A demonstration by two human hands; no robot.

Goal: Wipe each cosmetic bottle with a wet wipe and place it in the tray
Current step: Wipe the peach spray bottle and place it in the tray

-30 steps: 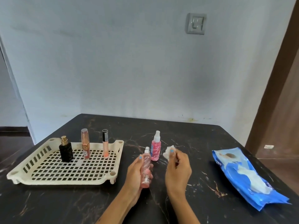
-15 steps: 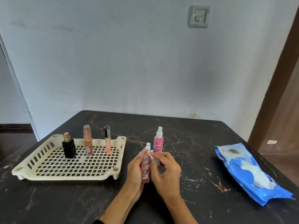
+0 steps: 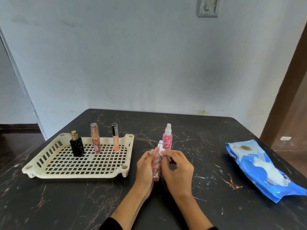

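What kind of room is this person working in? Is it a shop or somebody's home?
Most likely a plain room in a home, not a shop: a bare painted wall with a light switch, a dark marble-patterned table pushed against it, and a brown wooden door frame at the right.

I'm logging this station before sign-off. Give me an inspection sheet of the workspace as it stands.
Surface: dark marbled table, pale scuffs.
Job's things: cream tray holds black perfume bottle, copper tube, gloss tube, all upright; pink spray bottle stands on the table; slim pink bottle in hand; wipe on its neck.
Clutter: blue wipes pack.
Hands: left hand grips slim bottle; right hand pinches wipe.
Cables: nothing seen.
Surroundings: wall switch, brown door frame.
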